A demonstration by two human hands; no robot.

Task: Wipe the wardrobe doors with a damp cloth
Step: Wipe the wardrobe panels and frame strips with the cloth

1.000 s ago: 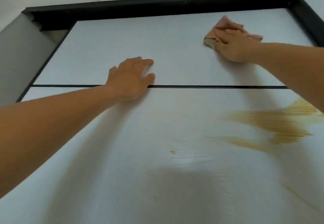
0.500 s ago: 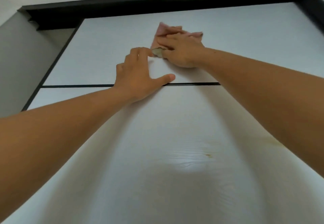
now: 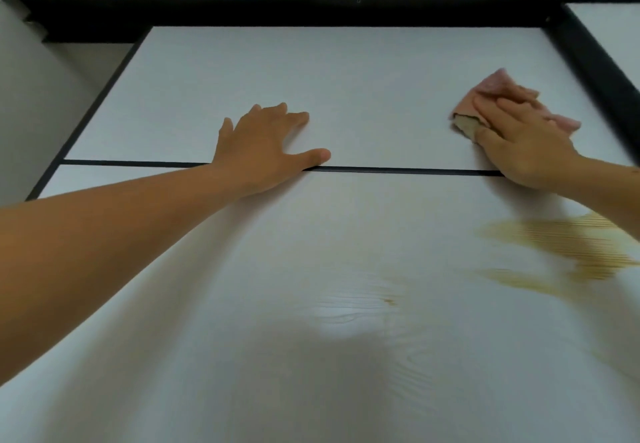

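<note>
The pink cloth (image 3: 491, 86) lies bunched under the right hand (image 3: 523, 141), whose fingers (image 3: 502, 103) stretch flat over it and press it to the upper wardrobe door (image 3: 329, 79). Its edges poke out beyond the fingertips and beside the thumb. It looks soft, light and limp, likely to crumple or slip, so a broad press over its middle suits it. The left hand (image 3: 266, 151) rests spread flat on the door, holding nothing.
</note>
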